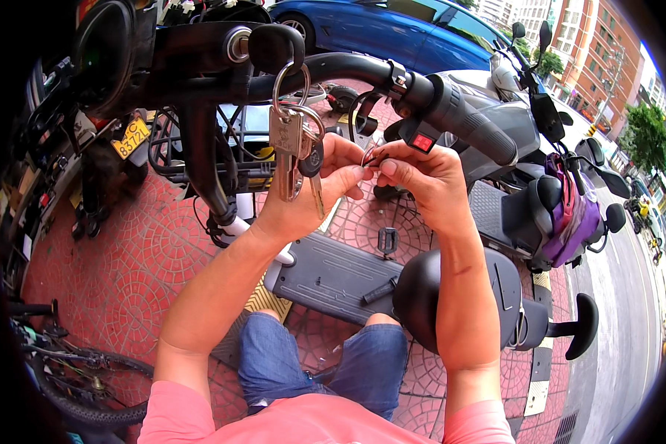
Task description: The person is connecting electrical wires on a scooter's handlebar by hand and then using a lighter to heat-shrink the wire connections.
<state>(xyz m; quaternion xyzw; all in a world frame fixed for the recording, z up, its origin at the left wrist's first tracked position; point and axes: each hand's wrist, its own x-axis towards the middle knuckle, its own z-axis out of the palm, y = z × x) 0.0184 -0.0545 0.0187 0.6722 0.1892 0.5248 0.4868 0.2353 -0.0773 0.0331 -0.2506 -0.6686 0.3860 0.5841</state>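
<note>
Just under the handlebar, my left hand and my right hand meet, each pinching thin dark wires between thumb and fingers. The exact part held is small and partly hidden by my fingertips. Beside my right hand is a switch housing with a red button, next to the black grip. A bunch of keys on metal rings hangs from the handlebar area, in front of my left hand.
Below lie a grey footboard with a black cylindrical piece and a black seat. A bicycle is at lower left, parked scooters stand either side, a blue car is behind, and a road runs right.
</note>
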